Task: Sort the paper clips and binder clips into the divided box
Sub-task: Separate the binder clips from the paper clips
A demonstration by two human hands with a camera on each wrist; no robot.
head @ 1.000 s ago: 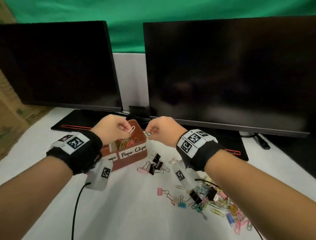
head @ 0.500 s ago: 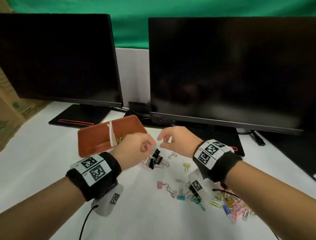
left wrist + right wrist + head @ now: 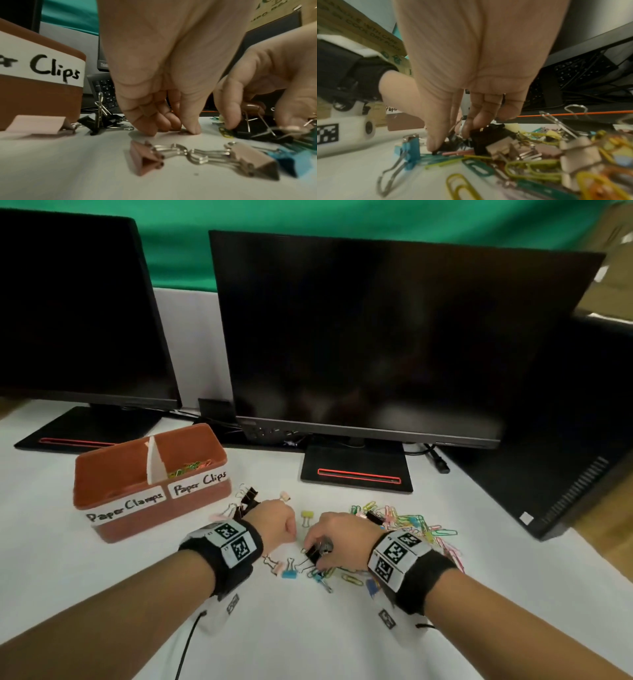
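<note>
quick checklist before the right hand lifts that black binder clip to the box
1. Right hand grip on black binder clip: ok, thumb and fingers pinch it.
2. Clip free of neighbours: cannot tell, paper clips lie right against it.
3. Target compartment, labelled Paper Clamps: ok, open at the top; contents cannot tell.
4. Divided box upright on the table: ok.
5. Left hand out of the way: not ok, it rests between clip and box.
6. Left hand's own pick: cannot tell.
</note>
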